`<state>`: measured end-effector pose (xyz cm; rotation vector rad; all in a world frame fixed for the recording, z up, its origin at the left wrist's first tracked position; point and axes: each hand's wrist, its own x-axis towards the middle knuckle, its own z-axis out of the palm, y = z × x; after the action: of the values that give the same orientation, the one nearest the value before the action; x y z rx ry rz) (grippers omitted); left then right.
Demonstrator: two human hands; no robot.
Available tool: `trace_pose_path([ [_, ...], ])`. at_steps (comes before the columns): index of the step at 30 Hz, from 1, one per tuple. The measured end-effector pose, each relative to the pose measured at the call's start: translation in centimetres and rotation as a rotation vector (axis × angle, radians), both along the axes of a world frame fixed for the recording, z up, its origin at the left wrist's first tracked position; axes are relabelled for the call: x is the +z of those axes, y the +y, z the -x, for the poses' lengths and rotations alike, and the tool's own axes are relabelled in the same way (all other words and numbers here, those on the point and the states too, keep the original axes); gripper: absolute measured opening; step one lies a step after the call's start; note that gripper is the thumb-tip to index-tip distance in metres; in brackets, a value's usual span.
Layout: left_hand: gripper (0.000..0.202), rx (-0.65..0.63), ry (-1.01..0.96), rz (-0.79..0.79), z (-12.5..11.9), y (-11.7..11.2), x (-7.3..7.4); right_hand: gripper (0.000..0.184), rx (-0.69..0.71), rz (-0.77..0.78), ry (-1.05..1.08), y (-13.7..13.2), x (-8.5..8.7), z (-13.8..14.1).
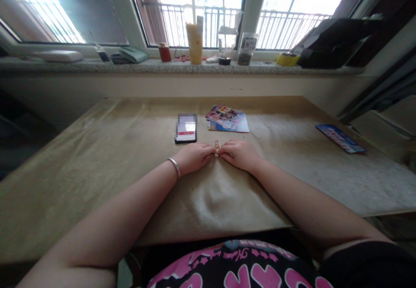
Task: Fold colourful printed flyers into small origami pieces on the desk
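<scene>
Near the middle of the table, both of my hands pinch a small folded piece of colourful paper (217,147), with orange and white showing on it. My left hand (196,156) grips its left side, a silver bracelet on the wrist. On the other side, my right hand (239,154) has its fingertips closed on the paper. Much of the piece is hidden by the fingers. Just beyond my left hand lies a phone (186,138) with its screen lit and partly blurred. Past my right hand is a loose stack of printed colourful sheets (232,123).
A blue printed packet (341,139) lies at the table's right side. The table (97,184) has a shiny tan cover. Along the windowsill (146,66) stand a yellow cup (195,43) with a straw, a red jar (164,53), a clear container (247,47) and a black bag (331,45).
</scene>
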<state>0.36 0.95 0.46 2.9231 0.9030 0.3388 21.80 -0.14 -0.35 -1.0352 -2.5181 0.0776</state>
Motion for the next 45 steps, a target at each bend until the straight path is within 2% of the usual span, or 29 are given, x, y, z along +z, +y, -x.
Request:
trace_pose_path([
  [4, 0.035, -0.051, -0.004, 0.057, 0.4, 0.0, 0.4, 0.016, -0.009, 0.007, 0.01, 0.1, -0.1, 0.0],
  [8, 0.037, -0.068, 0.007, 0.057, 0.3, -0.2, 0.8, 0.017, 0.012, 0.014, 0.033, 0.1, -0.2, -0.1],
  [19, 0.035, -0.021, 0.161, -0.072, -0.7, -1.1, 1.0, 0.02, 0.067, -0.073, -0.102, 0.0, 0.5, 0.1],
  [27, 0.039, -0.048, 0.074, -0.029, 0.2, -1.0, 1.3, 0.015, 0.053, 0.039, 0.053, 0.5, -0.2, -0.7],
  [33, 0.036, -0.066, 0.057, -0.026, 0.3, -0.9, 1.0, 0.019, 0.078, 0.043, -0.001, 0.2, 0.4, -0.9],
  [40, 0.032, -0.001, 0.081, -0.085, -0.2, -0.9, 1.1, 0.02, 0.045, -0.079, -0.162, -0.3, 1.6, -0.5],
  [45, 0.032, -0.014, 0.068, -0.085, -0.1, -0.5, 0.8, 0.018, 0.073, -0.039, -0.12, 0.4, 1.3, -1.1],
])
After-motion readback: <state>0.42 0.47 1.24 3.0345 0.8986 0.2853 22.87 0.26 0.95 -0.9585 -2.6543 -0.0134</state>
